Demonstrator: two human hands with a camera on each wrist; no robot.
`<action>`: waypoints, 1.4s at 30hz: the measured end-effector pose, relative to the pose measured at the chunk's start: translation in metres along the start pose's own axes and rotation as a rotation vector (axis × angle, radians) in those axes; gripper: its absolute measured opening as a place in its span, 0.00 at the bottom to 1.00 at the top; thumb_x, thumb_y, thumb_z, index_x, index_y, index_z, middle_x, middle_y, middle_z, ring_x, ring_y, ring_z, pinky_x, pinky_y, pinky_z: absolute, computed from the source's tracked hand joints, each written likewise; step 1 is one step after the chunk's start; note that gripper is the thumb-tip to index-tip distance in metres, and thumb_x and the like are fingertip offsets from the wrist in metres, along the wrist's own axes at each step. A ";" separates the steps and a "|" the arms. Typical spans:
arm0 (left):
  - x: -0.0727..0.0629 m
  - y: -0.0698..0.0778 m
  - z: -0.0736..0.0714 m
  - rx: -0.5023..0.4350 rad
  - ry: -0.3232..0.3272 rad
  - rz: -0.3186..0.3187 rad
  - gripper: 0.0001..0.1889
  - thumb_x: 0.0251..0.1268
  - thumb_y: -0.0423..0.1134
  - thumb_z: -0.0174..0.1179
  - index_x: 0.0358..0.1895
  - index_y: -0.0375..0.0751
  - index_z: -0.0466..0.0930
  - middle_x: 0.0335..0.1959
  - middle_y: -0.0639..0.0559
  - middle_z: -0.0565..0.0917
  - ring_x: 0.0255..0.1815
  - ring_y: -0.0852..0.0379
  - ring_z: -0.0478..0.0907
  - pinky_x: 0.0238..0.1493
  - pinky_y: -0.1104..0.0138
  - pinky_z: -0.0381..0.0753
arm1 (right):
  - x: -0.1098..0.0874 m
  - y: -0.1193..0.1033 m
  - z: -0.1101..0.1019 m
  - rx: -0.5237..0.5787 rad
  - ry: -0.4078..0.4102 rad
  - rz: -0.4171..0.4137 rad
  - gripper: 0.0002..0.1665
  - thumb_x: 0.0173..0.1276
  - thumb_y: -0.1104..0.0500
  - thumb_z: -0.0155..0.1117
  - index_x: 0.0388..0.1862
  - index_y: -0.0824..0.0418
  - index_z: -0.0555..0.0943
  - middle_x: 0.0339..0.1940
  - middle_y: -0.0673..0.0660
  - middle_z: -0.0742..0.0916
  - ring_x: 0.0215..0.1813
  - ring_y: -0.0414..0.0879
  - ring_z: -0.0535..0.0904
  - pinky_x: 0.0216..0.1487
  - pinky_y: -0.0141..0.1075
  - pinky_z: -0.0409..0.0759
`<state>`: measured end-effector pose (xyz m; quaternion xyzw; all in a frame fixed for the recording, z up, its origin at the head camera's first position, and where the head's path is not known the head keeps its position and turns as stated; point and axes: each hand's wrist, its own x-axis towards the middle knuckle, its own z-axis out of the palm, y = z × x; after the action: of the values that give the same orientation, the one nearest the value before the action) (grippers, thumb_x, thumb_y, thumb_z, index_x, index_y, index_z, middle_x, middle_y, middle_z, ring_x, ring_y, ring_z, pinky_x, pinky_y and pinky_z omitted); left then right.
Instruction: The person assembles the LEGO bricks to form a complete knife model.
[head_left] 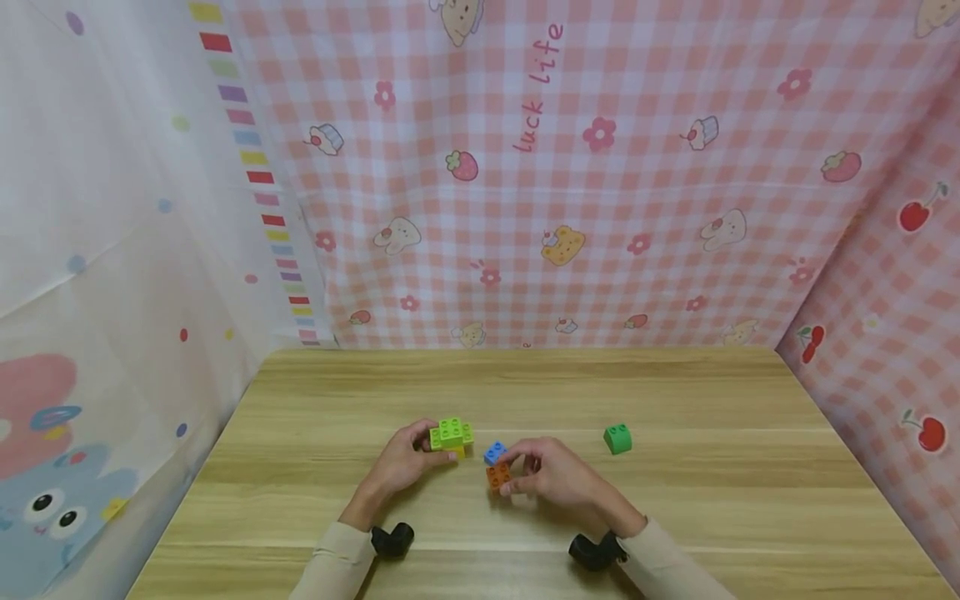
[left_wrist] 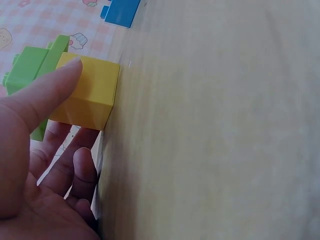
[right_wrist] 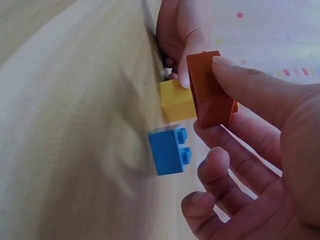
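Note:
My left hand grips a small stack of toy building bricks, thumb on the near side and fingers behind. In it a yellow brick is at the bottom, with light green bricks on top. Between thumb and fingers of my right hand is an orange brick, pinched with its studs showing in the head view. The left wrist view does not show that brick. Just behind the orange brick, a blue brick stands on the table, studs up.
A green brick with a curved side sits on the wooden table to the right. Black wrist devices show at both wrists. A pink checked cloth hangs at the table's far edge, a white cloth at the left.

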<state>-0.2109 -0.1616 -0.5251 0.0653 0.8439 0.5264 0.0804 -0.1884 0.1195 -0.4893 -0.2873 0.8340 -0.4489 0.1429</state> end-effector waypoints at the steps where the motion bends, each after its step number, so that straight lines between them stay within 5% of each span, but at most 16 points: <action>1: 0.000 0.000 0.000 -0.003 0.000 -0.001 0.16 0.55 0.38 0.74 0.46 0.47 0.81 0.34 0.52 0.77 0.38 0.55 0.72 0.42 0.62 0.70 | 0.001 -0.001 -0.001 -0.002 0.002 -0.008 0.19 0.61 0.52 0.75 0.50 0.54 0.85 0.41 0.46 0.86 0.32 0.39 0.74 0.33 0.30 0.74; 17: 0.001 0.001 0.000 -0.048 -0.013 0.006 0.18 0.54 0.38 0.74 0.49 0.47 0.82 0.35 0.52 0.78 0.38 0.56 0.72 0.40 0.65 0.70 | 0.022 -0.025 -0.021 -0.055 0.034 -0.051 0.21 0.63 0.49 0.73 0.54 0.52 0.85 0.37 0.46 0.85 0.31 0.41 0.73 0.30 0.32 0.72; 42: 0.001 0.002 0.000 -0.058 -0.015 -0.012 0.17 0.56 0.39 0.73 0.49 0.45 0.82 0.34 0.51 0.77 0.37 0.55 0.71 0.40 0.65 0.69 | 0.053 -0.049 -0.019 -0.068 0.115 -0.079 0.20 0.65 0.53 0.71 0.55 0.54 0.84 0.40 0.47 0.85 0.33 0.42 0.75 0.31 0.33 0.73</action>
<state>-0.2121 -0.1608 -0.5236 0.0616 0.8280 0.5497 0.0917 -0.2225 0.0788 -0.4372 -0.2984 0.8437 -0.4411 0.0672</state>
